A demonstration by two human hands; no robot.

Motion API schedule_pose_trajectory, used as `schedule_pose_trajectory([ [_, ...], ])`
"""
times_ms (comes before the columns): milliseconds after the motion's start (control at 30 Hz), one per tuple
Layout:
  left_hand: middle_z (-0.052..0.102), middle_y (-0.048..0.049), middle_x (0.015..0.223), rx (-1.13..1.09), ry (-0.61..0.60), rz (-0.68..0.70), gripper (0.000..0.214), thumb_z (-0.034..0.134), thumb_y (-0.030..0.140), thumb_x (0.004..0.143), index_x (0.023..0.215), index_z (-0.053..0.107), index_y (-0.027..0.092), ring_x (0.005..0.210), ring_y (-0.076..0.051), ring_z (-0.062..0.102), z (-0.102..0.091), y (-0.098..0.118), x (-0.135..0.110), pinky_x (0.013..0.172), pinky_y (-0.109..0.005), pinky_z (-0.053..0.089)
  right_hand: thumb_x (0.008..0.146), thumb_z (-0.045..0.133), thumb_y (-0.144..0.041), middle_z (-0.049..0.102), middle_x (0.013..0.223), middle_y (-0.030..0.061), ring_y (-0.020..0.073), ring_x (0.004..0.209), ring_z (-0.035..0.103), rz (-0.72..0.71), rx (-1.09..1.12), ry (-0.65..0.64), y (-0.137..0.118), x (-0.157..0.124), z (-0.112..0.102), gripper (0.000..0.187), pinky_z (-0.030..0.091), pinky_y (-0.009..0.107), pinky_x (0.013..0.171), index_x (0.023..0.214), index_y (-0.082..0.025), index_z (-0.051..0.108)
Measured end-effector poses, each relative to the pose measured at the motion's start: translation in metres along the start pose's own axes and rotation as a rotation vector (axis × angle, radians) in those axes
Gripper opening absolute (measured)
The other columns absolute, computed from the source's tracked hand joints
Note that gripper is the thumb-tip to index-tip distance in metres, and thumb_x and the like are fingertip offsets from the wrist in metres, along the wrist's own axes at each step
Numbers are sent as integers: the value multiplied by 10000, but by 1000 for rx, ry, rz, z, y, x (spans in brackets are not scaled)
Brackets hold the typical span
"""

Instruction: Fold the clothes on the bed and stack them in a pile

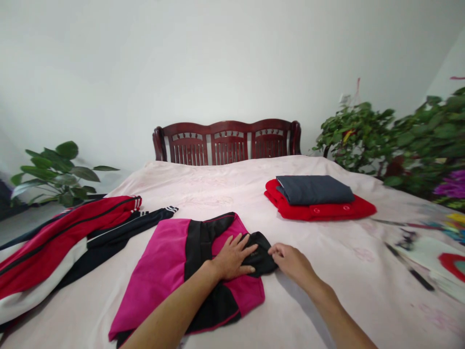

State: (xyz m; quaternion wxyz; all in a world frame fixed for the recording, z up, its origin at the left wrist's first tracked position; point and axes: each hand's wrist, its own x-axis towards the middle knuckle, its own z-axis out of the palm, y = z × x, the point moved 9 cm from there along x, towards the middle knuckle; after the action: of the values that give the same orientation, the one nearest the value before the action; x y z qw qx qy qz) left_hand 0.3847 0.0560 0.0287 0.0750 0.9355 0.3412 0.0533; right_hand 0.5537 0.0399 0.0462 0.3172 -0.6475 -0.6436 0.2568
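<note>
A magenta and black garment (pixel 163 254), partly folded, lies on the pale pink cloth in front of me. My left hand (pixel 235 257) rests flat on its black part, fingers spread. At the garment's right end my right hand (pixel 288 259) pinches the edge of a black flap, its fingers curled together. The left forearm covers part of the garment's near side. Whether the garment is a jacket or another piece of clothing cannot be made out.
Red, white and navy striped clothes (pixel 80 242) lie at the left. A folded grey cloth (pixel 314 189) sits on a folded red garment (pixel 327 212) at the right. A knife-like tool (pixel 410 267) and scissors (pixel 406 239) lie farther right. Behind stands a wooden chair back (pixel 228 140).
</note>
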Motion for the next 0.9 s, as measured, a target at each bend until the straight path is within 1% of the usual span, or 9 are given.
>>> schedule_pose_trajectory([
  [100, 180, -129, 1627, -6, -2, -1, 752, 511, 628, 869, 1518, 294, 317, 1483, -394, 131, 0, 0, 2, 1143, -641, 170, 864, 452, -369, 694, 1165, 86, 225, 1079, 628, -39, 149, 200, -39, 2, -9, 402, 447, 350, 954, 1175, -211, 653],
  [267, 231, -132, 1613, -125, -26, 22, 751, 640, 498, 825, 1487, 373, 264, 1476, -386, 173, -8, 3, 0, 1141, -656, 168, 939, 295, -581, 405, 1532, 91, 197, 1418, 352, -128, 460, 63, -89, 13, 48, 672, 269, 358, 1172, 1454, -171, 432],
  [333, 258, -121, 1605, -208, -54, 41, 726, 662, 428, 819, 1473, 400, 253, 1469, -369, 218, -16, 5, -9, 1143, -633, 209, 962, 214, -558, 347, 1561, 112, 205, 1449, 294, -86, 343, 18, -84, 17, 68, 698, 245, 382, 1183, 1497, -133, 359],
  [433, 434, -93, 1524, -352, -86, 87, 570, 637, 358, 848, 1395, 521, 248, 1412, -297, 376, -36, 9, -39, 1156, -498, 301, 956, 299, -475, 286, 1574, 174, 259, 1478, 206, -106, -118, -25, -70, 16, 84, 685, 149, 429, 1203, 1488, -46, 356],
  [500, 545, -55, 1440, -426, -7, 43, 474, 604, 360, 871, 1336, 584, 273, 1362, -249, 455, -57, -3, -68, 1158, -424, 326, 949, 343, -443, 253, 1587, 165, 269, 1488, 164, -154, -397, -60, -61, 14, 88, 665, 98, 445, 1205, 1485, -51, 366],
  [633, 588, -61, 1391, -438, 432, -337, 445, 577, 439, 855, 1254, 639, 250, 1351, -271, 464, -108, -83, -157, 1173, -459, 298, 958, 340, -410, 261, 1591, 136, 260, 1482, 188, -127, -554, -87, -45, 14, 79, 625, 85, 489, 1194, 1500, -98, 348],
  [700, 614, -117, 1345, -513, 616, -619, 515, 591, 509, 814, 1212, 647, 186, 1293, -305, 522, -117, -131, -217, 1130, -470, 359, 932, 411, -380, 308, 1568, 168, 294, 1478, 187, -65, -487, -12, -46, 16, 68, 609, 50, 528, 1186, 1463, -81, 405],
  [800, 639, -179, 1280, -797, 698, -1029, 684, 666, 602, 723, 1218, 604, 133, 1172, -332, 618, -96, -180, -297, 957, -446, 515, 880, 508, -348, 349, 1541, 201, 330, 1483, 147, -93, -225, 100, -77, 13, 65, 588, 38, 519, 1191, 1395, -65, 492],
  [900, 691, -148, 1190, -1114, 589, -1099, 714, 712, 636, 690, 1209, 595, 160, 1052, -295, 685, -70, -180, -322, 808, -379, 576, 892, 492, -392, 354, 1542, 185, 320, 1475, 194, -263, 36, 20, -137, -3, 97, 608, 121, 470, 1203, 1406, -67, 487],
])
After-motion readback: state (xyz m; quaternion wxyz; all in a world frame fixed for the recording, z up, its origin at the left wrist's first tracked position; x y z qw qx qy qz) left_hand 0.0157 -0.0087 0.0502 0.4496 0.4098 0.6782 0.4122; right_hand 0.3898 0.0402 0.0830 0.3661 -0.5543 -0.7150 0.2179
